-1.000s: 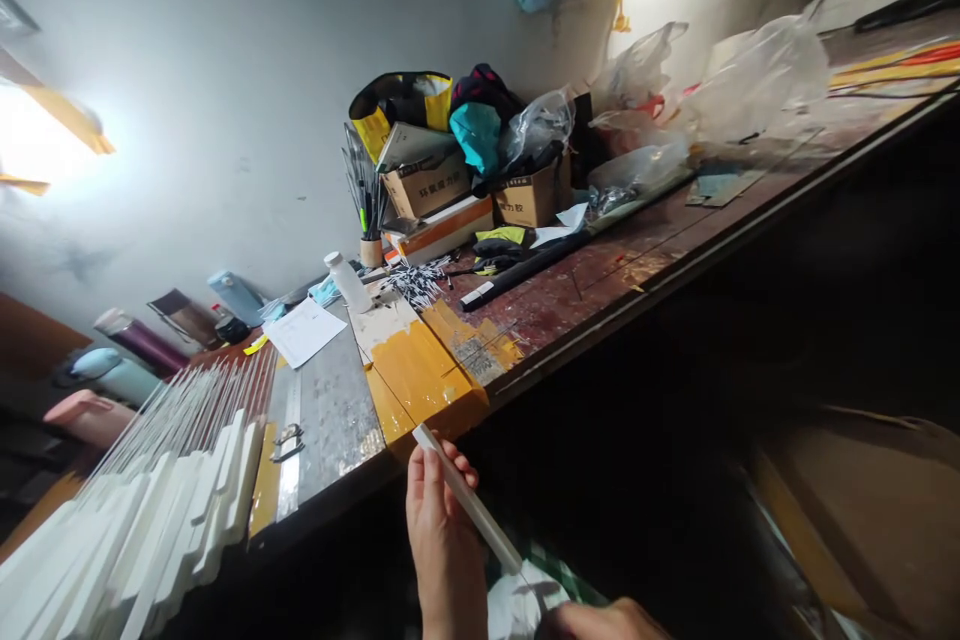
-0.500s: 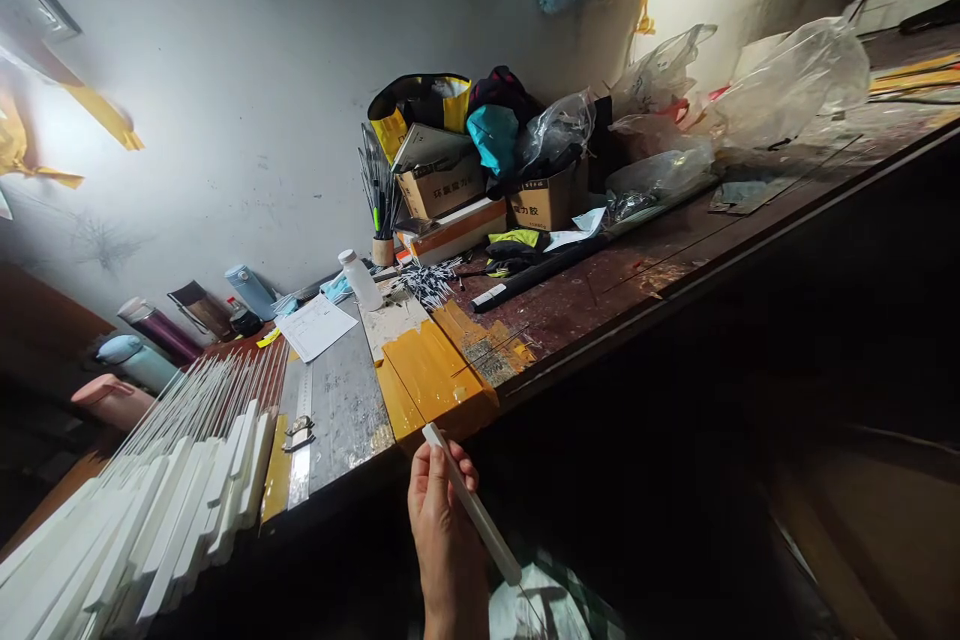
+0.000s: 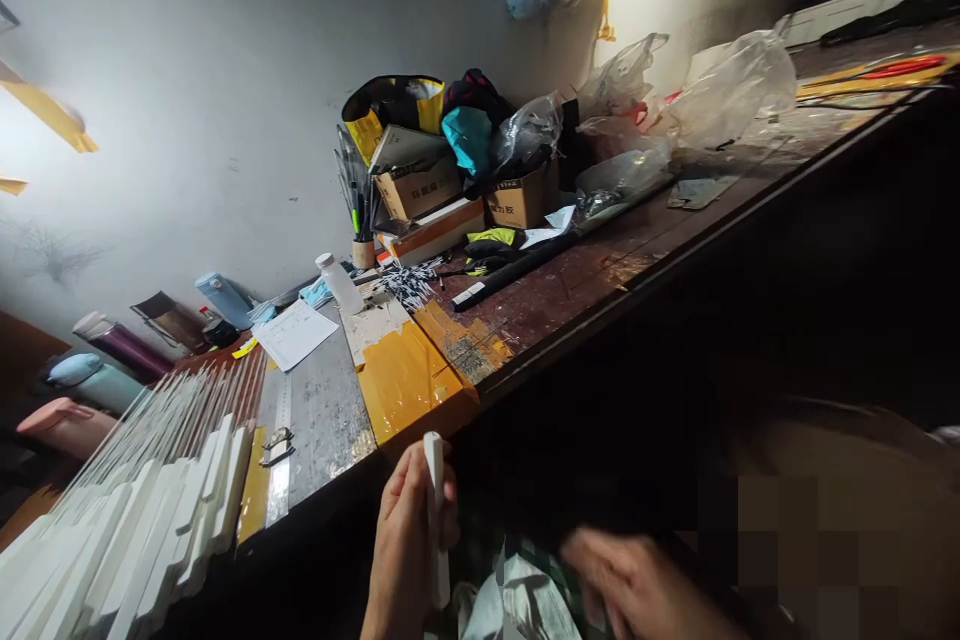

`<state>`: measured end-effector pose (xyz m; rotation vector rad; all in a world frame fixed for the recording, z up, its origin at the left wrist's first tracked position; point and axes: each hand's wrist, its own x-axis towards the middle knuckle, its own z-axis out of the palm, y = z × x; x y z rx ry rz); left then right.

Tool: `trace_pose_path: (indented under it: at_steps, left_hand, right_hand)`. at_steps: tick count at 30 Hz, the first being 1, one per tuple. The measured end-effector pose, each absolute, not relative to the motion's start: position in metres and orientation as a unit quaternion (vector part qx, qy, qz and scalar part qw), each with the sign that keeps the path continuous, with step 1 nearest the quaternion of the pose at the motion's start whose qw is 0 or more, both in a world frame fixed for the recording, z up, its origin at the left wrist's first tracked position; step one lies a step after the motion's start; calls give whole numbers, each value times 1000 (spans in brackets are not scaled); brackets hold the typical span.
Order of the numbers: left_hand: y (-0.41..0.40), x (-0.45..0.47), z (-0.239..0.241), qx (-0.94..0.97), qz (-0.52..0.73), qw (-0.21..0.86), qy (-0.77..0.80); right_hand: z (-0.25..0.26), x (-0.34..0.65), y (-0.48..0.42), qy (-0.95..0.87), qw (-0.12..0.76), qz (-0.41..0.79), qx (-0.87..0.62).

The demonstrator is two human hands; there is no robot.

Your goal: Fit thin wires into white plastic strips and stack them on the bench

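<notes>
My left hand (image 3: 403,550) is closed round a slim white stick (image 3: 435,510), held nearly upright just below the front edge of the workbench (image 3: 600,280). My right hand (image 3: 637,585) is at the bottom right of the stick, smeared by motion, so its fingers cannot be read. A rack of many long white sticks (image 3: 142,500) lies on the bench to the left of my left hand. A white plastic bag (image 3: 517,605) sits low between the two hands.
On the bench are a yellow taped board (image 3: 401,380), a metal plate with a ruler (image 3: 322,415), a white bottle (image 3: 339,282), cardboard boxes (image 3: 420,190), plastic bags (image 3: 712,90) and flasks (image 3: 112,345) at the left. Darkness lies below the bench edge.
The white stick has swung from a slant to nearly upright in my left hand. My right hand has come back into view at the bottom, moving fast. The camera shifted slightly.
</notes>
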<state>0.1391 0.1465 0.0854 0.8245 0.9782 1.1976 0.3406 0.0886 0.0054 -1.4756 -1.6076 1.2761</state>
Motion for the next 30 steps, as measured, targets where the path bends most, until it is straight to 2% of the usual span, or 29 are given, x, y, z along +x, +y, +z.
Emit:
trace_pose_path:
  at_steps: [3, 6, 10, 15, 20, 25, 30]
  left_hand:
    - [135, 139, 73, 413, 436, 668, 439]
    - [127, 142, 58, 445, 392, 675, 440]
    - [123, 141, 51, 467, 367, 659, 463]
    - [121, 141, 49, 466, 387, 658, 447]
    - [120, 139, 40, 378, 422, 679, 467]
    - [123, 137, 29, 298, 464, 667, 501]
    - [132, 133, 23, 211, 514, 642, 528]
  right_hand:
    - [46, 340, 116, -542, 454, 508, -492]
    - [73, 330, 133, -501, 521, 564, -398]
    - [74, 314, 139, -467, 536, 615, -340]
    - [61, 309, 136, -434, 532, 642, -341]
    - [60, 315, 138, -394, 518, 672, -353]
    - [60, 329, 158, -559, 466, 514, -455]
    - [83, 352, 219, -656, 456, 317, -511]
